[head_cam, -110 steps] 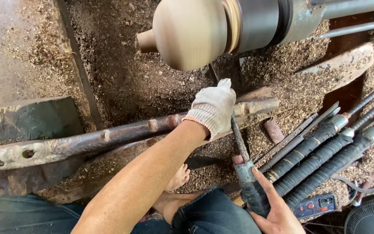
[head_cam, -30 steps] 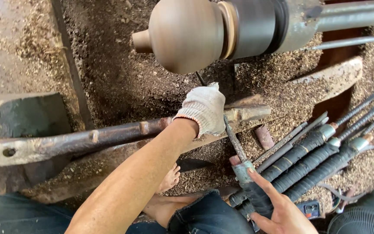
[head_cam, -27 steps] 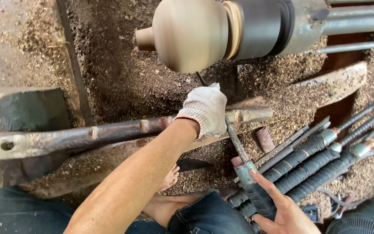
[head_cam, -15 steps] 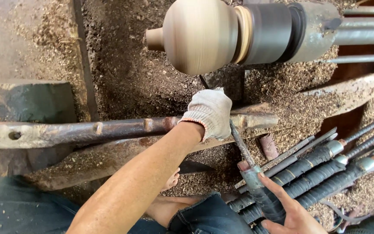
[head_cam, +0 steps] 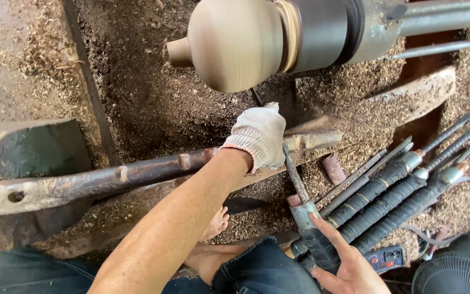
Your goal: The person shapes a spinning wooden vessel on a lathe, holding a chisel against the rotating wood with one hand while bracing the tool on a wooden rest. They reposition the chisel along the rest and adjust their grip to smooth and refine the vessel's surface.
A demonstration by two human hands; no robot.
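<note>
A rounded, pale brown wooden vessel blank, blurred smooth with a small knob at its left end, is mounted on a dark cylindrical lathe chuck near the top edge of the sawdust-covered lathe bed. Its surface looks even and matte, widest in the middle and tapering toward the knob.

The left hand, in a white knitted glove with a pinkish cuff, rests on a long rusty iron tool-rest bar that runs from the left edge toward the centre. Its gloved fingers are curled together over the shaft of a long metal turning chisel with a black wrapped handle, whose tip reaches up under the blank; whether the tip touches the wood cannot be told. The bare right hand holds the chisel's handle near the bottom edge, index finger stretched along the wrapping, the other fingers closed around it.

Just right of it, several similar black-wrapped chisels lie side by side, slanting toward the right edge. A bare foot rests in the shavings below the bar.

Compared with half a second ago, the blank and chuck sit slightly lower and more to the left in the view, while both hands keep the same hold.
</note>
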